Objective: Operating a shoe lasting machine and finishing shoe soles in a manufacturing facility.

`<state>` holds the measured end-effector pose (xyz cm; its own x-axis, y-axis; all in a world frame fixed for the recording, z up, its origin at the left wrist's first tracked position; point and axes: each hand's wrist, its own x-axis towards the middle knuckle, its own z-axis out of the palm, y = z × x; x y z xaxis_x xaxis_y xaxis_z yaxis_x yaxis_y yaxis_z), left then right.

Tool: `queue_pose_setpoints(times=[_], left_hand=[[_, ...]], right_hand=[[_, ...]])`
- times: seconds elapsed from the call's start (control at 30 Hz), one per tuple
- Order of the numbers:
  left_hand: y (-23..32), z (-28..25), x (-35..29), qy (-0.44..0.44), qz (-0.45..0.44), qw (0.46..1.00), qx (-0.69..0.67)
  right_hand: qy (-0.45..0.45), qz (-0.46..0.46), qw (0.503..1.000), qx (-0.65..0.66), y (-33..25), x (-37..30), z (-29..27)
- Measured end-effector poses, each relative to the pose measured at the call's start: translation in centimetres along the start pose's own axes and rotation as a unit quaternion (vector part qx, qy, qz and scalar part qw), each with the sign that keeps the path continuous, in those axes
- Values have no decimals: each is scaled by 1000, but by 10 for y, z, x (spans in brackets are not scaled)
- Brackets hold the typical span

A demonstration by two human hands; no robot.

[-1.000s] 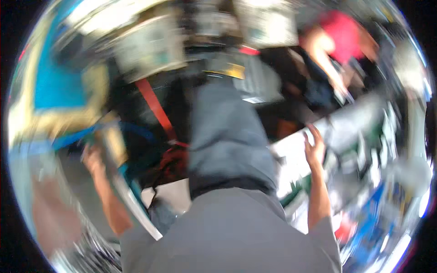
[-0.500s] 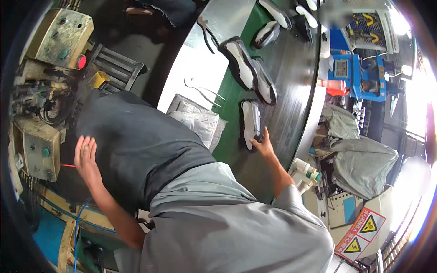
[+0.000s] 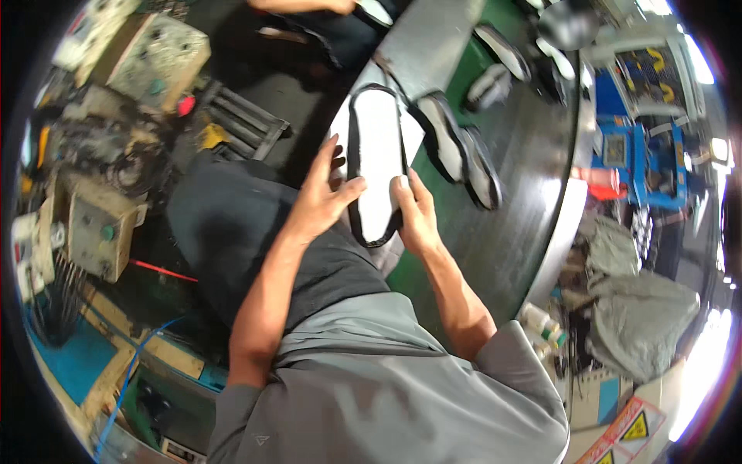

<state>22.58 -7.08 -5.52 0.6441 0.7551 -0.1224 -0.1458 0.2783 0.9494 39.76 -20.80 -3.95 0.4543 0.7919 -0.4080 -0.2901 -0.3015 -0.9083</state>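
Observation:
I hold an unfinished black shoe (image 3: 376, 155) with its long white bottom facing up, above the edge of the workbench. My right hand (image 3: 417, 210) is closed on its lower right edge, thumb pressed on the white face. On the other side my left hand (image 3: 318, 195) has its thumb on the dark rim. The left fingers curve up beside the shoe, and their grip underneath is partly hidden. Just right of it, a pair of similar shoes (image 3: 442, 138) lies bottom up on the conveyor belt (image 3: 514, 158).
More shoes (image 3: 502, 52) lie farther along the belt. A blue machine (image 3: 638, 155) stands right of it, near a grey cloth cover (image 3: 641, 321). On the left are control boxes (image 3: 97, 232) and a dark slatted stool (image 3: 243, 124). Another person's arm (image 3: 305, 5) shows at the top.
My right hand has lifted the shoe off the belt and brought it left in front of me. My left hand has come across from the far left to meet it.

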Motion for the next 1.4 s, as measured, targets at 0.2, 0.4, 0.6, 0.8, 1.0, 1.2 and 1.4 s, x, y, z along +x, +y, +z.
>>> queue_pose_setpoints(times=[0.2, 0.4, 0.6, 0.8, 1.0, 1.2, 1.4], left_hand=[[37, -71, -36, 391, 120, 885, 220], [29, -114, -149, 475, -30, 863, 168], [53, -163, -152, 423, 115, 885, 157], [67, -183, -139, 431, 156, 831, 314], [92, -189, -144, 400, 146, 833, 352], [122, -195, -159, 277, 118, 845, 442], [151, -202, -185, 237, 196, 844, 440]], right_hand=[[-124, -74, 989, -14, -7, 32, 157], [-263, 21, 943, -201, 23, 18, 175], [-330, -120, 899, -262, 14, -19, 186], [-326, -341, 814, -338, -36, 6, 260], [-303, -199, 836, -412, -62, 21, 284], [-410, -119, 856, -292, -40, -4, 247], [-435, -47, 824, -360, -47, -33, 219]])
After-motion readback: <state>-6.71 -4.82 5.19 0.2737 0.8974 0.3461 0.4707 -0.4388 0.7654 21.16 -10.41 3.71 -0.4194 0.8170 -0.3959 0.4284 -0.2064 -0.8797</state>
